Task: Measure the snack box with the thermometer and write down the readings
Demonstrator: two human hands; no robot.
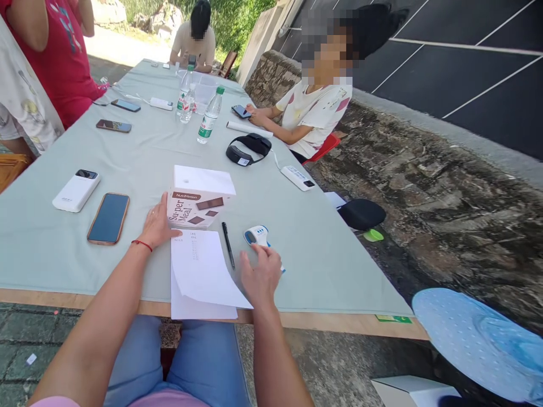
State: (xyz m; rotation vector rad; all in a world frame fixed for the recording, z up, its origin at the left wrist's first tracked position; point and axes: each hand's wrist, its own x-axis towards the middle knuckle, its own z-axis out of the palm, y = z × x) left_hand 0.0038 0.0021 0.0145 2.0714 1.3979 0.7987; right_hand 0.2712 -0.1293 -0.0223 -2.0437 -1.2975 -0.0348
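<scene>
My left hand (158, 225) rests against the left side of a white and brown "Super Meal" box (203, 195), fingers stretched along it and thumb out at the top of the paper sheets (199, 271). My right hand (262, 275) is over a white and blue handheld device (257, 234), perhaps an infrared thermometer. Its thumb is apart from its bent fingers, and the hand hides the device's lower part; I cannot tell whether they touch. Between the sheets and this hand lies a black pen (228, 246). The top sheet bears small writing and its lower corner curls up.
Left of the box lie a phone (108, 219) and a white power bank (76, 191). Beyond are a water bottle (207, 121), a black headband device (249, 150) and another white power bank (297, 177). Several people sit or stand around the cloth-covered table (339, 271).
</scene>
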